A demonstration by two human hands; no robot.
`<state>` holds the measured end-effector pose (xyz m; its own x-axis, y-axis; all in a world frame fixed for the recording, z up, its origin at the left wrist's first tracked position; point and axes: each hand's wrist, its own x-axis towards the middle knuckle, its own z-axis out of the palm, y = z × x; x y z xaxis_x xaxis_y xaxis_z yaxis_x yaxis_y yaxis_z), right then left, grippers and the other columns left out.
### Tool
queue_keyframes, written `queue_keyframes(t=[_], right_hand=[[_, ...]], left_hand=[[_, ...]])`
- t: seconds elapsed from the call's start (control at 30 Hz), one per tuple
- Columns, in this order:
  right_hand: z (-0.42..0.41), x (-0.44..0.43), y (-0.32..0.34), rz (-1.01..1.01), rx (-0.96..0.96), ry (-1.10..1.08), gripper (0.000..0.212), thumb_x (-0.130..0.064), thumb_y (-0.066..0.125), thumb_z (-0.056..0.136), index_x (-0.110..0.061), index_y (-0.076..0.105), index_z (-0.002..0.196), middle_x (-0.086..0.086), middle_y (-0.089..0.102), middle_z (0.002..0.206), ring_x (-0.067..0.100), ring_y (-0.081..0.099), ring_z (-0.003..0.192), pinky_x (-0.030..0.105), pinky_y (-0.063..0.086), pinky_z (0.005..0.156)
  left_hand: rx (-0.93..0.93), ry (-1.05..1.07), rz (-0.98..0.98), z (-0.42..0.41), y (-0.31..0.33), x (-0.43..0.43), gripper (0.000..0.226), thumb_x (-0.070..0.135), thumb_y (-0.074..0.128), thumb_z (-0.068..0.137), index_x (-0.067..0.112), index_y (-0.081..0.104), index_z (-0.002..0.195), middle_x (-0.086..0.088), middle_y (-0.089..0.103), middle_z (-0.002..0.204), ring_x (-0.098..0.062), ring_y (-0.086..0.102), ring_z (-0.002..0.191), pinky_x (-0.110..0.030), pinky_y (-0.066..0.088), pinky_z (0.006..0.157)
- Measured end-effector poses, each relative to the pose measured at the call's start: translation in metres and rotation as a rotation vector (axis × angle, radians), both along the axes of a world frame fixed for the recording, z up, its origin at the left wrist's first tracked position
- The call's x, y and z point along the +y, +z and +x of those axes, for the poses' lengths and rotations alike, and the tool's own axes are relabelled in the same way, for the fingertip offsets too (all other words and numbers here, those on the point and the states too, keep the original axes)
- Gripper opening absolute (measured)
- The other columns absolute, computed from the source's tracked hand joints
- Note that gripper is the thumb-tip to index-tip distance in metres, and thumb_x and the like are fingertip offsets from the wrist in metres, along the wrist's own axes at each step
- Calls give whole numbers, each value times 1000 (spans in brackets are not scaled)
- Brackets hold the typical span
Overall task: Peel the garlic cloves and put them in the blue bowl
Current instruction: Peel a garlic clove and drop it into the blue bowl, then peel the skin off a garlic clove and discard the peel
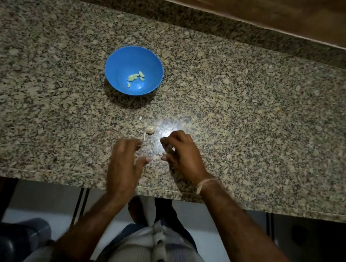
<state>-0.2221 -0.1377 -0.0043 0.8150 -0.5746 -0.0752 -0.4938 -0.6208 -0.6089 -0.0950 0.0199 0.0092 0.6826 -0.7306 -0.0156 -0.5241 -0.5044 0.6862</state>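
Granite-speckled counter [255, 118] carries a round blue plastic bowl [119, 64] with a few pale green peeled garlic cloves [136, 77] at its bottom. A small whitish unpeeled garlic piece with a curled stem [149, 130] lies on the near side of the bowl, apart from it. Left hand [125, 162] is blurred, its fingers loosely spread and holding nothing. It sits nearer than that piece, fingertips almost at the stem. Right hand [180, 151], near-right of the bowl, has curled fingers and seems to pinch a pale bit [171, 149]; clove or skin, cannot tell. Judgement: the garlic is light and firm, its papery skin brittle and slippy. Pinch the body, not the stem.
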Motion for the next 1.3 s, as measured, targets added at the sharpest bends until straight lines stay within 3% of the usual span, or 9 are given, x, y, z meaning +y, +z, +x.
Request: queue_keyframes(t=[0.1, 0.4, 0.53, 0.7, 0.8, 0.97, 1.07, 1.17, 1.3], right_hand=[[-11, 12, -5, 0, -123, -88, 26, -5, 78, 90, -15, 74, 113, -3, 60, 109, 13, 56, 101, 22, 48, 82], [-16, 13, 0, -65, -105, -147, 14, -8, 67, 89, -20, 64, 83, -7, 56, 83, 14, 52, 78, 42, 48, 65], [-26, 3, 2, 316, -178, -301, 18, -4, 70, 88, -20, 69, 80, -5, 68, 81, 14, 67, 78, 35, 58, 71], [-46, -12, 20, 964, -317, -494, 4, -1, 72, 93, -1, 71, 90, 10, 73, 80, 19, 70, 74, 31, 60, 69], [-48, -16, 31, 1198, -313, -519, 2, 1, 67, 98, 0, 68, 96, 7, 66, 70, 15, 60, 62, 29, 55, 61], [-25, 0, 41, 1432, -272, -481, 10, -2, 63, 100, -7, 65, 92, 5, 59, 68, 12, 58, 57, 27, 55, 57], [2, 36, 52, 1449, -180, -357, 14, -2, 63, 101, -8, 68, 89, 6, 61, 70, 9, 57, 55, 21, 51, 54], [33, 93, 56, 1534, -100, -196, 6, -6, 69, 96, -7, 69, 90, 7, 66, 72, 10, 59, 57, 22, 53, 59], [77, 194, 47, 1479, 38, 11, 9, -5, 69, 95, -10, 73, 89, 3, 68, 74, 10, 58, 63, 22, 50, 68]], left_hand=[[89, -102, 1, -26, -7, -15, 47, 19, 81, 89, 16, 61, 131, -1, 54, 127, -22, 61, 113, -40, 58, 85], [56, -5, 23, -40, -11, -42, 29, 12, 79, 90, 17, 68, 116, 4, 57, 111, -18, 62, 102, -32, 54, 76], [11, 72, 38, -45, -3, -52, 15, 0, 73, 91, 15, 69, 91, 4, 58, 88, 5, 50, 80, -7, 37, 64], [-132, 66, 185, -46, -4, -61, 27, -9, 71, 85, 16, 62, 81, -2, 60, 81, -20, 54, 78, -30, 36, 61], [-57, 128, 183, -47, 2, -66, 34, -10, 63, 86, 20, 52, 75, 1, 60, 77, -18, 56, 70, -29, 33, 53], [287, 401, -2, -46, 6, -34, 18, 14, 66, 95, 21, 65, 79, 6, 70, 75, -17, 68, 73, -37, 57, 67], [390, 541, -91, -43, 14, 6, 17, 8, 69, 94, 19, 69, 81, 8, 70, 74, 2, 62, 67, -25, 51, 66], [434, 680, -185, -37, 25, 64, 17, 5, 67, 96, 14, 71, 83, 6, 69, 75, 3, 60, 65, -8, 43, 60], [419, 876, -230, -25, 23, 177, 13, 6, 68, 96, 14, 72, 86, 8, 70, 78, 6, 62, 68, -7, 42, 63]])
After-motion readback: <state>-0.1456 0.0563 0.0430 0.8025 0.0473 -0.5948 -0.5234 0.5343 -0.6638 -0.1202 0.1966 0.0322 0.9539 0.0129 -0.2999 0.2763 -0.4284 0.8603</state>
